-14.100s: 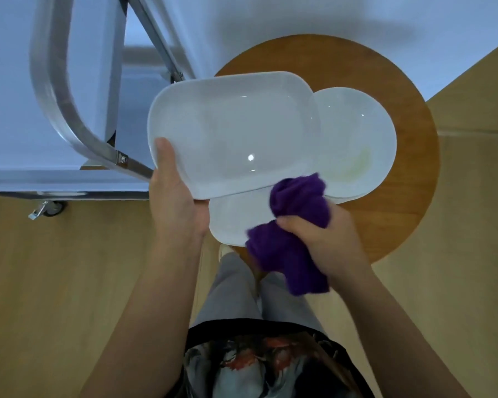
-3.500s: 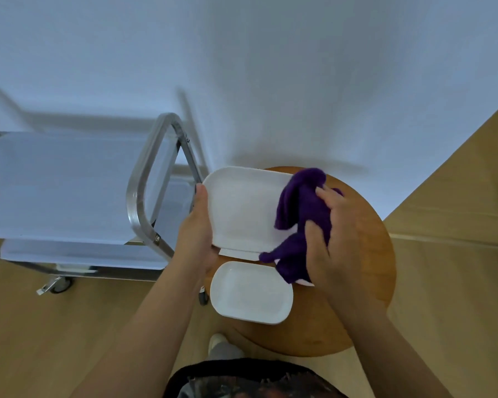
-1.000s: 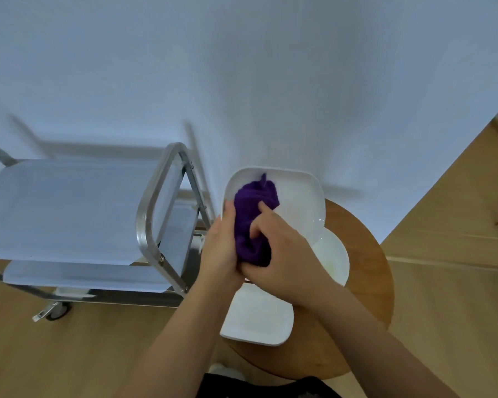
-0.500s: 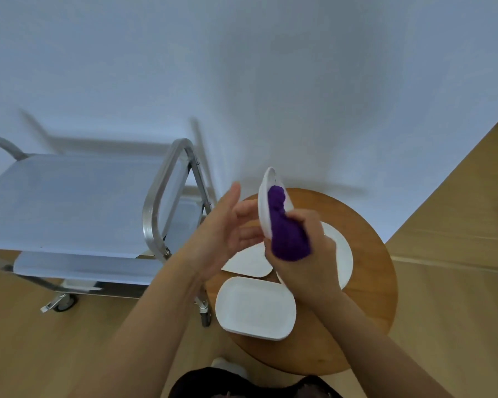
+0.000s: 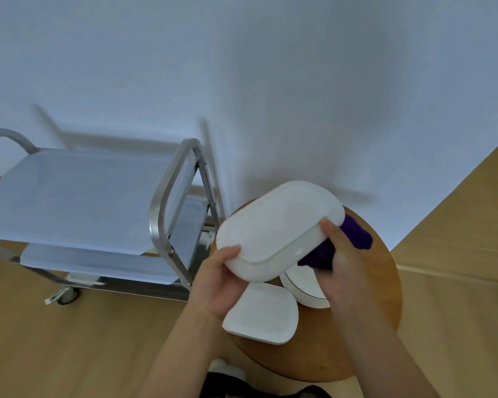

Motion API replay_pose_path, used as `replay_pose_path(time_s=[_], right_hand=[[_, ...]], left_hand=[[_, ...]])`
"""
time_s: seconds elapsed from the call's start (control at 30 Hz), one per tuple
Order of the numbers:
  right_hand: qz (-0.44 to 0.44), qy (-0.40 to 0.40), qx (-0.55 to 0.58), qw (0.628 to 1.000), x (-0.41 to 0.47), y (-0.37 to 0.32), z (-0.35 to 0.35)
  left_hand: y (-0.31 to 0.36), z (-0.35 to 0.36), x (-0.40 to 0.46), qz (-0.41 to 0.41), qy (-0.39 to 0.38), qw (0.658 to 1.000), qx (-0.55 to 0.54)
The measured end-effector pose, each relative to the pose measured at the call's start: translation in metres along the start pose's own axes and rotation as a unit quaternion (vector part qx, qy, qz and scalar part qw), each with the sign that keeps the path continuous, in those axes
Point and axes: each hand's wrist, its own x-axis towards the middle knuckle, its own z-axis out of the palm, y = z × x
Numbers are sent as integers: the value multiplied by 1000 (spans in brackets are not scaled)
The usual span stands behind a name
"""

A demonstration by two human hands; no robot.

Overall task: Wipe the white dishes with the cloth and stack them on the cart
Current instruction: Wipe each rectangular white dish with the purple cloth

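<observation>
A person, seen from above, holds a white oblong dish (image 5: 276,229) upside down in the air over a round wooden tabletop (image 5: 368,334), its flat underside facing the camera and tilted down toward the left. The left hand (image 5: 213,285) grips the dish's lower left end, thumb on top of the rim and the other fingers curled underneath out of sight. The right hand (image 5: 338,264) grips the right-hand edge, thumb pressed on the rim, and its fingers hold a bunched purple cloth (image 5: 354,238) against the hidden inner side of the dish; part of the cloth sticks out past the rim to the right. Below the held dish, two more white dishes rest on the tabletop: a small rectangular dish (image 5: 260,315) with rounded corners near the front edge, just beside the left wrist, and a round plate (image 5: 302,285) to its right, partly covered by the right hand and the held dish. To the left stands a metal cart (image 5: 167,196) with two pale shelves, its upright frame close to the tabletop. The floor is light wood.
</observation>
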Motion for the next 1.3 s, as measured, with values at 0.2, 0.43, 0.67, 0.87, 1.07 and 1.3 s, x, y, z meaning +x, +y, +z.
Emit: replay_pose_path(time_s=[0.2,0.43,0.67,0.87,1.07,1.3], right_hand=[[-211,165,-194,943,-6,-1,-9],[-244,-314,-547,736,-18,-16,34],[-217,-487,-645,548,-12,-37,47],[-137,-496,-597,615,-5,-43,55],[-55,-485,-546,681,11,-49,46],[-54,-407,-500,763,27,-56,11]], left_hand=[[40,12,8,129,93,951,265],[41,29,15,49,-44,886,458],[57,31,6,-37,-142,826,545],[57,35,0,-5,-158,844,512],[65,35,-8,31,-132,855,500],[86,41,-13,142,-71,873,461]])
